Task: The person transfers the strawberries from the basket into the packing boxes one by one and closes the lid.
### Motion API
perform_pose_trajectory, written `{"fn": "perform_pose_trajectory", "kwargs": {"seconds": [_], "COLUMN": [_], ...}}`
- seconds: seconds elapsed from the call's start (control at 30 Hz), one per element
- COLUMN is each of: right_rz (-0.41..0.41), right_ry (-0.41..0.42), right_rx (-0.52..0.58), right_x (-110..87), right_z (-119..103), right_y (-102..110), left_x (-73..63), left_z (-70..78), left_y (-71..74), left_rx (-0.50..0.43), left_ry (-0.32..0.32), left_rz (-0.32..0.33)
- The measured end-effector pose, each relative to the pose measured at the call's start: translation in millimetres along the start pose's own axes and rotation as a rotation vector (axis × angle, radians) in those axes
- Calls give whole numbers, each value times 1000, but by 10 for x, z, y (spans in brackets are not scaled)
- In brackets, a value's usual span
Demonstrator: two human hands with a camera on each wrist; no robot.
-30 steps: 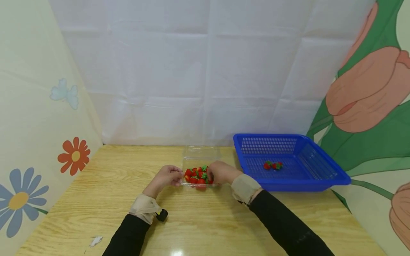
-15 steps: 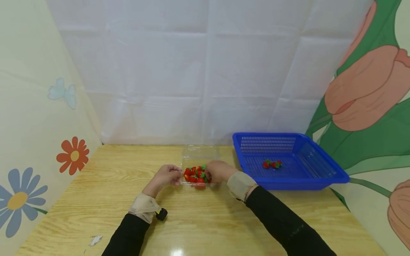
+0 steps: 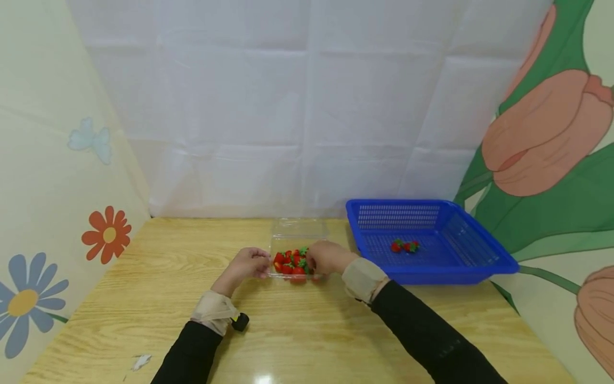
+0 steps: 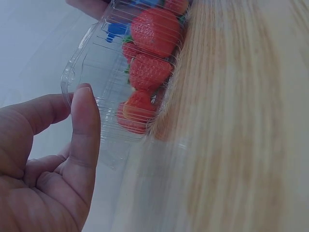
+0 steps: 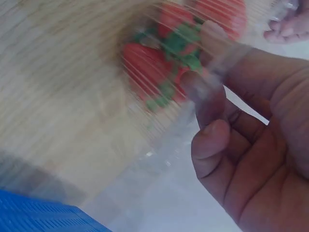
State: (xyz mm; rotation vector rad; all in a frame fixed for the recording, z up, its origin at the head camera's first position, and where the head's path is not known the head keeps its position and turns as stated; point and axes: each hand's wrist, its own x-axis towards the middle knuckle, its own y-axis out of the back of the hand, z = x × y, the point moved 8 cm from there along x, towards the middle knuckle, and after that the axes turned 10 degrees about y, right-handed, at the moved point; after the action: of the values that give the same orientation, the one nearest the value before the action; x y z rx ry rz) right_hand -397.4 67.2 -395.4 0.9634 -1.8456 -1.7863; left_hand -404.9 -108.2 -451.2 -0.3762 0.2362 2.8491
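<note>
A clear plastic clamshell box (image 3: 279,244) with its lid open stands on the table, holding several red strawberries (image 3: 287,269) with green leaves. My left hand (image 3: 250,264) pinches the box's left rim between thumb and forefinger, plainly seen in the left wrist view. My right hand (image 3: 330,258) reaches over the right rim into the box. In the right wrist view, its thumb and forefinger pinch a strawberry (image 5: 186,79) among the others, seen blurred through the clear wall. The fingertips of that hand are hidden in the head view.
A blue plastic basket (image 3: 431,278) stands to the right of the box, with a few strawberries (image 3: 406,246) on its floor. A white sheet (image 3: 230,106) hangs behind the wooden table (image 3: 268,330). A white scuff (image 3: 141,362) marks the table's front left.
My right hand has shifted slightly left and stays in the box among the strawberries. The left hand keeps its hold on the rim. The head view has drifted a little.
</note>
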Motion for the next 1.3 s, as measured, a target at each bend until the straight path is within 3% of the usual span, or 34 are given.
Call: {"fn": "perform_pose_trajectory", "kwargs": {"seconds": [0.17,0.4,0.53,0.67,0.9,1.3], "right_rz": [11,46,74,77,41,0], "right_ry": [-18,-19,-36,-91,-190,-281], "right_rx": [57,91,60,48,56,54], "right_x": [-163,-586,-817,-983,-1170,-1166], "right_z": [-27,31,217,525,1037,1765], "right_y": [189,724,1010,1165,1132,754], "left_x": [23,36,29,25,21,35], "left_z": [-34,-9,8,-1,-20,-34], "left_y": [14,20,23,17,12,3], "left_rx": [4,0,-2,-1,12,10], "left_ry": [16,7,1,9,25,25], "left_rz": [16,15,6,10,35,21]}}
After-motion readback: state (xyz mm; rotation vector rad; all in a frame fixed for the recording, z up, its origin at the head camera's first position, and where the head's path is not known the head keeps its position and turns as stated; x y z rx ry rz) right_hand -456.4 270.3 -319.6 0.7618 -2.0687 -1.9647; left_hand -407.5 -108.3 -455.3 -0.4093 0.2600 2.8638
